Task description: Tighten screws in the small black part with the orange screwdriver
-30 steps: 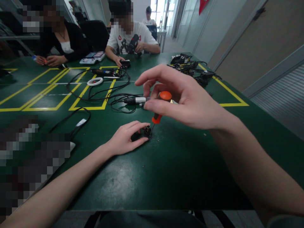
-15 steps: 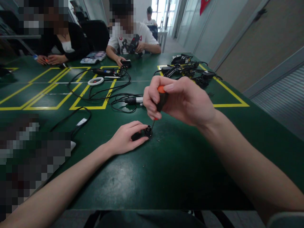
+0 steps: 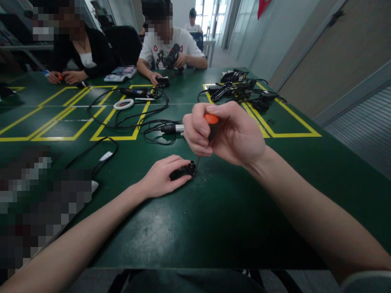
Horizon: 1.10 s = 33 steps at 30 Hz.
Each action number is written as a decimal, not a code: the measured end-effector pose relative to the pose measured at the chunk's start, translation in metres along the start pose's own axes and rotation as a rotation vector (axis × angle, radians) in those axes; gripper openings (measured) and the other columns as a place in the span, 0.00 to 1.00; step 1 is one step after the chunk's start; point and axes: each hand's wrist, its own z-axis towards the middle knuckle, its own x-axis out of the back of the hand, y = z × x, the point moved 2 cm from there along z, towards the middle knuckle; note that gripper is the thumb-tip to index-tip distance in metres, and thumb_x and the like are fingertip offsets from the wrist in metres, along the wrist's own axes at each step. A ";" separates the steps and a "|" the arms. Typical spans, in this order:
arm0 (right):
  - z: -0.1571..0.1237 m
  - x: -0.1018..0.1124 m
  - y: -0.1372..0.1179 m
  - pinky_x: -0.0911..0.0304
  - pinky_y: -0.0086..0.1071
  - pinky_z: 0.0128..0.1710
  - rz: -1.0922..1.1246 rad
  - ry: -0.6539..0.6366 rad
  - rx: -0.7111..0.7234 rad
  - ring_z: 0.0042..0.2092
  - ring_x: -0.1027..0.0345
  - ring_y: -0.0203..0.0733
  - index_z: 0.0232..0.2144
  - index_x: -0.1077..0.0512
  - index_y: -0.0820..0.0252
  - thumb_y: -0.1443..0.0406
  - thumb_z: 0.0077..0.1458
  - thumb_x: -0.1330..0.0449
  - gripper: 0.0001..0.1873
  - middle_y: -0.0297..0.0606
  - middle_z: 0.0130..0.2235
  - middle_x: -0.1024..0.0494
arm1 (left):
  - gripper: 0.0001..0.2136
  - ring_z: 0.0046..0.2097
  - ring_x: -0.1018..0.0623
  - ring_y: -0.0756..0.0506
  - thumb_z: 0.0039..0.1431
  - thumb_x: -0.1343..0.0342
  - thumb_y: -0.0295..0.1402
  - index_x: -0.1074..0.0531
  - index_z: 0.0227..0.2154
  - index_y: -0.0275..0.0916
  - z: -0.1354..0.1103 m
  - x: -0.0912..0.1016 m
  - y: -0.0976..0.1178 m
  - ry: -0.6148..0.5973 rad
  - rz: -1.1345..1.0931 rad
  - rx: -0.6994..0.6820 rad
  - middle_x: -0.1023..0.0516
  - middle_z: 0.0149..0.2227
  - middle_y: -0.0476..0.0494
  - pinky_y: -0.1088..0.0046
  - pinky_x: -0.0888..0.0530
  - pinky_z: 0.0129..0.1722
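Note:
On the green table, my left hand (image 3: 160, 176) grips a small black part with a round metal-rimmed socket (image 3: 191, 167) between thumb and fingers. My right hand (image 3: 227, 132) is wrapped round a screwdriver (image 3: 211, 119) with an orange and black handle. Its thin shaft slants down to the right side of the black part; whether the tip sits in a screw I cannot tell. A tiny loose piece, perhaps a screw (image 3: 204, 180), lies on the table just right of the part.
Beyond my hands lie a black and silver tool (image 3: 171, 129) with a coiled cable, a white tape ring (image 3: 124, 104) and a heap of black cables and devices (image 3: 241, 87). Two people sit across the green table (image 3: 244, 219); one holds a black power tool (image 3: 172, 56).
My right hand has turned the screwdriver handle and shifted slightly, tilting the handle a little to the right. My left hand and the black part stay in place.

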 end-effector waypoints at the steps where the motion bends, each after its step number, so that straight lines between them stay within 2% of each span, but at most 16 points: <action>1: 0.000 0.002 0.000 0.43 0.25 0.21 0.011 -0.010 0.008 0.22 0.47 0.31 0.26 0.41 0.55 0.50 0.72 0.47 0.24 0.26 0.23 0.40 | 0.13 0.42 0.19 0.45 0.71 0.41 0.38 0.22 0.52 0.37 0.000 0.000 0.000 -0.004 0.002 -0.001 0.19 0.42 0.41 0.69 0.21 0.43; 4: -0.001 0.006 0.000 0.50 0.23 0.19 0.050 -0.022 0.029 0.20 0.55 0.29 0.26 0.42 0.54 0.50 0.73 0.47 0.24 0.22 0.20 0.46 | 0.12 0.42 0.20 0.45 0.71 0.41 0.38 0.23 0.51 0.37 0.000 -0.001 0.000 -0.011 -0.001 -0.006 0.19 0.42 0.41 0.69 0.22 0.43; 8: -0.003 0.006 0.002 0.53 0.22 0.19 0.066 0.029 0.024 0.18 0.60 0.28 0.30 0.41 0.54 0.54 0.72 0.46 0.18 0.20 0.18 0.48 | 0.14 0.43 0.20 0.44 0.69 0.38 0.39 0.23 0.52 0.37 0.000 -0.002 -0.002 -0.015 -0.002 -0.015 0.19 0.42 0.42 0.68 0.22 0.43; 11: -0.002 0.003 0.002 0.51 0.22 0.18 0.061 0.056 0.001 0.18 0.56 0.29 0.31 0.43 0.53 0.54 0.73 0.48 0.18 0.21 0.20 0.43 | 0.15 0.43 0.20 0.43 0.67 0.36 0.40 0.24 0.51 0.38 0.001 -0.002 -0.004 -0.025 0.012 -0.012 0.20 0.42 0.42 0.67 0.23 0.43; 15: 0.000 0.002 -0.001 0.44 0.24 0.20 0.030 0.043 -0.019 0.21 0.48 0.30 0.29 0.41 0.54 0.52 0.74 0.47 0.22 0.25 0.24 0.37 | 0.12 0.43 0.21 0.42 0.68 0.37 0.40 0.23 0.47 0.38 0.001 -0.002 -0.004 -0.037 0.038 -0.010 0.20 0.42 0.41 0.65 0.23 0.43; 17: 0.000 0.003 -0.002 0.43 0.24 0.20 0.014 0.033 -0.036 0.20 0.48 0.31 0.26 0.42 0.54 0.51 0.75 0.49 0.24 0.25 0.22 0.40 | 0.11 0.43 0.21 0.42 0.69 0.38 0.41 0.22 0.44 0.37 0.002 -0.002 -0.003 -0.044 0.043 -0.002 0.19 0.42 0.40 0.64 0.22 0.44; 20: -0.001 0.003 -0.002 0.48 0.24 0.18 0.017 -0.002 -0.057 0.18 0.54 0.31 0.24 0.44 0.53 0.49 0.75 0.51 0.28 0.22 0.18 0.49 | 0.13 0.43 0.21 0.42 0.67 0.37 0.44 0.22 0.43 0.38 0.002 -0.002 -0.003 -0.045 0.043 0.016 0.19 0.42 0.40 0.64 0.22 0.43; 24: -0.004 -0.001 -0.003 0.52 0.23 0.17 0.044 -0.035 -0.017 0.18 0.61 0.29 0.26 0.42 0.54 0.49 0.73 0.48 0.25 0.19 0.17 0.52 | 0.17 0.42 0.21 0.42 0.67 0.36 0.47 0.22 0.49 0.39 0.002 -0.002 -0.003 -0.027 0.056 0.021 0.20 0.41 0.42 0.65 0.23 0.43; 28: -0.004 -0.003 -0.002 0.50 0.22 0.19 0.028 -0.013 0.005 0.18 0.58 0.29 0.29 0.42 0.54 0.54 0.73 0.47 0.20 0.19 0.19 0.47 | 0.17 0.40 0.21 0.45 0.69 0.38 0.45 0.24 0.52 0.39 0.000 -0.001 -0.003 0.003 0.027 -0.003 0.21 0.40 0.44 0.68 0.24 0.40; 31: -0.001 -0.004 0.000 0.49 0.23 0.18 0.009 -0.023 0.044 0.18 0.52 0.28 0.27 0.39 0.56 0.51 0.73 0.45 0.23 0.23 0.22 0.39 | 0.13 0.40 0.21 0.45 0.70 0.39 0.42 0.23 0.50 0.39 0.000 -0.001 -0.003 0.000 0.001 0.003 0.21 0.39 0.44 0.69 0.24 0.40; 33: 0.000 -0.004 0.001 0.49 0.24 0.18 0.022 -0.007 0.054 0.19 0.51 0.29 0.24 0.37 0.57 0.51 0.72 0.43 0.26 0.26 0.22 0.38 | 0.13 0.40 0.21 0.46 0.70 0.38 0.41 0.23 0.50 0.39 0.000 -0.001 -0.003 -0.001 -0.006 0.013 0.21 0.39 0.45 0.70 0.24 0.41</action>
